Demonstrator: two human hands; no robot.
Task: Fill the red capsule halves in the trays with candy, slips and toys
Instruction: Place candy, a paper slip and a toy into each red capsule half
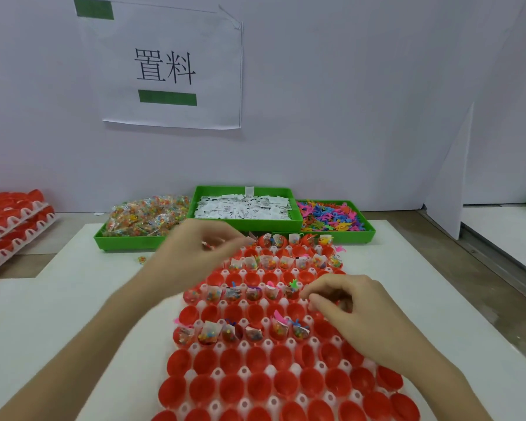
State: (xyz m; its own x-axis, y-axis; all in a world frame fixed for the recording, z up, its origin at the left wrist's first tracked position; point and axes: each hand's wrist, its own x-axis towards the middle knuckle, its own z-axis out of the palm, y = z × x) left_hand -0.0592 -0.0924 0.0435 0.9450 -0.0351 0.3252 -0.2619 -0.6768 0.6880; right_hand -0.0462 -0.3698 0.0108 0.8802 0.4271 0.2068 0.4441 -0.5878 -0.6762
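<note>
Plainly the candy packets (140, 218) are light, crinkly and soft — best pinched by a corner. Filled red capsule halves (249, 294) sit in alternate rows of the white tray (219, 373). Left hand (199, 249) hovers blurred over the far rows, fingers curled, perhaps pinching something; right hand (349, 311) pinches a small item — unclear what — mid-tray.

In front of me a white plastic tray (264, 322) of red plastic capsule halves (257, 358) lies on the white board (73, 299). Behind it stand three green plastic bins side by side: candy packets (143, 218) left, white paper slips (243, 206) in the middle, small plastic toys (331, 217) right. Stacked trays of red halves (11, 223) sit far left. My left hand (195, 253) hovers over the tray's far left part, my right hand (356, 311) over its right side.
</note>
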